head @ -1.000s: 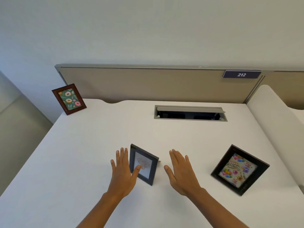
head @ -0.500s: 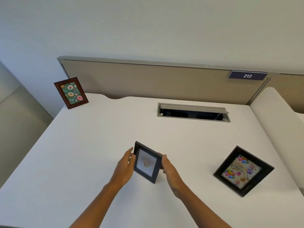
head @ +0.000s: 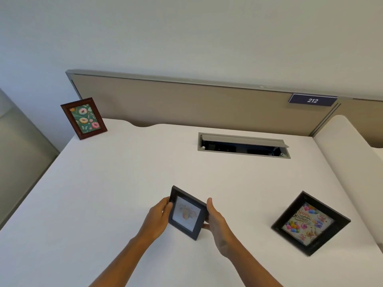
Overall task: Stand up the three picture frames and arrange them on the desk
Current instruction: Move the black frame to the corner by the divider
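White bench (head: 124, 193), seen from above and in front. 3 picture frames on it, well apart from one another.

Small black frame (head: 187, 213): near the front middle of the bench, held between both hands. It stands on its lower edge, turned at an angle so its right corner points toward the viewer. Pale picture inside with a tan shape at centre; detail too blurred to read.

Left hand (head: 156, 219): closed on the frame's left edge, fingers wrapped over the upper left side, thumb not clearly visible. Right hand (head: 216, 220): pressed flat against the frame's right edge, thumb up along the top corner, fingertips showing just behind the lower right side. Both forearms enter from the bottom of the view.

Brown wooden frame (head: 84, 118): far left rear corner of the bench, standing upright and leaning slightly back, green picture with doughnuts facing the viewer. No hand near it.

Large black frame (head: 310, 222): right front of the bench, rotated diamond-wise, colourful birthday print with balloons. Whether it stands propped or lies flat, cannot tell.

Cable tray (head: 243, 145) with a raised grey lid set into the bench at the rear middle. Beige partition (head: 186, 106) behind, carrying a dark plate (head: 312, 99) marked 212 at right.
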### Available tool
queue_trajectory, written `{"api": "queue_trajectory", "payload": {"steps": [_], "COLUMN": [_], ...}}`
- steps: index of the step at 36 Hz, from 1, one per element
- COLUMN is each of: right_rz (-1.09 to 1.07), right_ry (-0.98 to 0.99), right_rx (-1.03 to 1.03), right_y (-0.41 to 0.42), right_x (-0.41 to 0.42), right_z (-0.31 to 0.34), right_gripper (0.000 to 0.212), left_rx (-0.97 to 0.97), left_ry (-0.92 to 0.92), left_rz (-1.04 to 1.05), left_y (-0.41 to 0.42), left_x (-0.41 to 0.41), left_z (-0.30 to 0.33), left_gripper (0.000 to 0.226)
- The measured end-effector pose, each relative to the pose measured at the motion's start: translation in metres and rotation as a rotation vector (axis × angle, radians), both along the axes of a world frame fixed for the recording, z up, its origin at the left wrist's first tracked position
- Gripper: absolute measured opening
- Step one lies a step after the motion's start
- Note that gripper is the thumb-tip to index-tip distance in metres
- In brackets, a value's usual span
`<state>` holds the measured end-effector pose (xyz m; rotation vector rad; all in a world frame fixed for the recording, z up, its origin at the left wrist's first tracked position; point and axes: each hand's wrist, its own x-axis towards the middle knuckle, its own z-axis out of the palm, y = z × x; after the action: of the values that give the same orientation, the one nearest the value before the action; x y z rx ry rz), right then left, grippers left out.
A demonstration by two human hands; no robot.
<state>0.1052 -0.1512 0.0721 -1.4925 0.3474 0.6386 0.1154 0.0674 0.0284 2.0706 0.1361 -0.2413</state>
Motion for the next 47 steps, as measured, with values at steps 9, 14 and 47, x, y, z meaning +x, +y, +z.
{"api": "queue_trajectory", "payload": {"steps": [9, 14, 47], "right_rz": [-0.035, -0.077, -0.594], "right_ry": [-0.003, -0.043, -0.222], "right_rx": [-0.010, -0.038, -0.179], "right_y": [-0.006, -0.031, -0.455], "right_x": [0.012, 0.033, 0.282], "right_z": [0.014, 0.026, 0.091], "right_gripper": [0.062, 0.063, 0.033], "left_rx": [0.070, 0.053, -0.115], "left_ry": [-0.001, -0.032, 0.004], "left_rz": [-0.036, -0.058, -0.392], "left_y": [-0.010, -0.034, -0.470], "left_x": [0.023, 0.045, 0.327], "left_z": [0.005, 0.021, 0.088], "left_gripper": [0.015, 0.017, 0.024]}}
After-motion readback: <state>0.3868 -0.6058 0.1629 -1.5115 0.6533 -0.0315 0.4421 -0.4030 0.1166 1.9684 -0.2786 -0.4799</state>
